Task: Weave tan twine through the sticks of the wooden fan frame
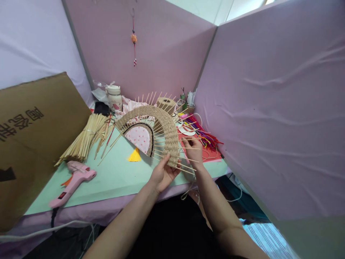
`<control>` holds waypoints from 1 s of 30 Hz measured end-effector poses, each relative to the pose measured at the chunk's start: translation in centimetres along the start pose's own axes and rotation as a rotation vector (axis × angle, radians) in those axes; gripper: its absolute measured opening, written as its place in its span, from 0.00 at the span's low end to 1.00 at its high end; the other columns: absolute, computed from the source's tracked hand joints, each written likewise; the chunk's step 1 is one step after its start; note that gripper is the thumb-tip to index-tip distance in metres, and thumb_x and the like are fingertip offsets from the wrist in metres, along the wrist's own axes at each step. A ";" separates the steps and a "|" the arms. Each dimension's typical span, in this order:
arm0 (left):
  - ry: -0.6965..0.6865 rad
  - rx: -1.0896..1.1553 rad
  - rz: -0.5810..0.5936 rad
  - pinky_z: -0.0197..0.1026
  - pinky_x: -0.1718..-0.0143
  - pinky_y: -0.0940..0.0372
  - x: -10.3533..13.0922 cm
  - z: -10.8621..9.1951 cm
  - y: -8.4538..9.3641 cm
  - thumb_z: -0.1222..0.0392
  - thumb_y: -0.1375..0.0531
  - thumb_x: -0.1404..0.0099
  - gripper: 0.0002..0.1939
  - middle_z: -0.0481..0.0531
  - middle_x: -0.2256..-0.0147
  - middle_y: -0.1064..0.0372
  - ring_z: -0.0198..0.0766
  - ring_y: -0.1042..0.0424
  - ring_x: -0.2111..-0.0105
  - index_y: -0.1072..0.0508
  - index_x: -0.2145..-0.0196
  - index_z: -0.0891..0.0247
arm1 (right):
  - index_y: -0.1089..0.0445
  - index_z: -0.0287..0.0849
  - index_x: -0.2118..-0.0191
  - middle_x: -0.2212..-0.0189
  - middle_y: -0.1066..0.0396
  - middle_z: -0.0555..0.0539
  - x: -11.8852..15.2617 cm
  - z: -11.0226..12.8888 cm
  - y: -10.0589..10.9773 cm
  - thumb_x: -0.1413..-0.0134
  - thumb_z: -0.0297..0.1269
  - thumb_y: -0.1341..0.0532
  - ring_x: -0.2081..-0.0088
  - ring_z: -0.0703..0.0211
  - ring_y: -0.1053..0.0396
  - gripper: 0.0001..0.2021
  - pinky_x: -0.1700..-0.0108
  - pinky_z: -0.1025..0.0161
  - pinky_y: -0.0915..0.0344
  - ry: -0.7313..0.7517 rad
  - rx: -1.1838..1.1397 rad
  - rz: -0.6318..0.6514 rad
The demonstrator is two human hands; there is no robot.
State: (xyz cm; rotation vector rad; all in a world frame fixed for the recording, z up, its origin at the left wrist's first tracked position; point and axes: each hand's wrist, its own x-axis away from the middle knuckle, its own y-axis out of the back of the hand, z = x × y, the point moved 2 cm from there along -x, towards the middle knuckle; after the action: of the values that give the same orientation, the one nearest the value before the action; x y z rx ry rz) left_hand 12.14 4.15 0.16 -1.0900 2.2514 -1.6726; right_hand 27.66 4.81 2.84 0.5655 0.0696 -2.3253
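Note:
A half-round woven fan (pixel 170 133) of straw cord on thin bamboo sticks is held up over the table. My left hand (pixel 165 173) grips its lower right end, thumb on the front of the weave and fingers behind. Among the stick ends at the right edge, my right hand (pixel 193 150) is closed in a pinch; what lies between its fingertips is too small to make out. At the fan's centre is a pink dotted cloth half-circle (pixel 138 138) with a black cord border. A yellow tassel (pixel 134 155) shows just below it.
A pink glue gun (pixel 74 181) lies at the table's left front, beside bundled bamboo sticks (pixel 83 138) and a cardboard sheet (pixel 35 144). Behind the fan stand a cup (pixel 114 98) and a cord roll (pixel 166 104). Coloured pipe cleaners (pixel 207 135) lie at right, near the partition (pixel 269 108).

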 end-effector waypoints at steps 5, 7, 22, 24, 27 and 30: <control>-0.001 -0.008 -0.027 0.36 0.70 0.29 -0.1 0.1 -0.1 0.65 0.37 0.38 0.06 0.52 0.72 0.25 0.33 0.26 0.74 0.28 0.62 0.67 | 0.28 0.39 0.69 0.75 0.29 0.49 0.0 0.4 -1.4 0.49 0.50 0.38 0.73 0.63 0.37 0.16 0.69 0.65 0.39 0.022 -0.003 0.007; 0.003 0.016 -0.043 0.35 0.70 0.29 -0.1 0.0 -0.1 0.67 0.37 0.39 0.06 0.50 0.73 0.27 0.32 0.27 0.75 0.28 0.62 0.67 | 0.28 0.39 0.69 0.74 0.29 0.49 0.1 0.7 -1.5 0.49 0.50 0.38 0.73 0.63 0.37 0.16 0.69 0.65 0.39 0.029 0.004 0.016; 0.098 0.164 0.136 0.35 0.70 0.33 0.1 -0.1 -0.2 0.62 0.41 0.35 0.11 0.48 0.78 0.35 0.32 0.31 0.75 0.25 0.56 0.69 | 0.28 0.38 0.70 0.78 0.33 0.52 0.5 0.8 -0.5 0.48 0.49 0.36 0.76 0.65 0.42 0.16 0.72 0.66 0.44 0.056 0.021 0.042; 0.092 0.161 0.122 0.35 0.70 0.33 0.1 -0.1 -0.2 0.62 0.42 0.34 0.11 0.48 0.78 0.35 0.32 0.31 0.75 0.25 0.56 0.69 | 0.28 0.38 0.70 0.78 0.33 0.52 0.5 0.7 -0.5 0.48 0.48 0.36 0.76 0.66 0.42 0.15 0.72 0.66 0.44 0.047 0.013 0.043; 0.082 0.157 0.124 0.35 0.68 0.32 0.1 -0.2 -0.4 0.63 0.44 0.32 0.12 0.50 0.76 0.32 0.32 0.30 0.74 0.25 0.55 0.70 | 0.28 0.38 0.70 0.78 0.33 0.52 0.4 0.5 -0.5 0.49 0.48 0.36 0.76 0.66 0.42 0.15 0.72 0.66 0.43 0.031 0.029 0.052; 0.080 0.163 0.118 0.36 0.66 0.32 0.1 -0.2 -0.5 0.63 0.45 0.31 0.13 0.53 0.71 0.29 0.34 0.28 0.71 0.26 0.54 0.70 | 0.28 0.38 0.71 0.78 0.32 0.51 0.3 0.3 -0.4 0.51 0.48 0.35 0.76 0.65 0.40 0.15 0.71 0.66 0.42 0.004 0.032 0.046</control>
State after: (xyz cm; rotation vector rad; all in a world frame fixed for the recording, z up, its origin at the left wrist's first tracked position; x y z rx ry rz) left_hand 12.19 4.21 0.67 -0.8517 2.1338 -1.8430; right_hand 27.06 4.89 2.91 0.5821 0.0215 -2.2839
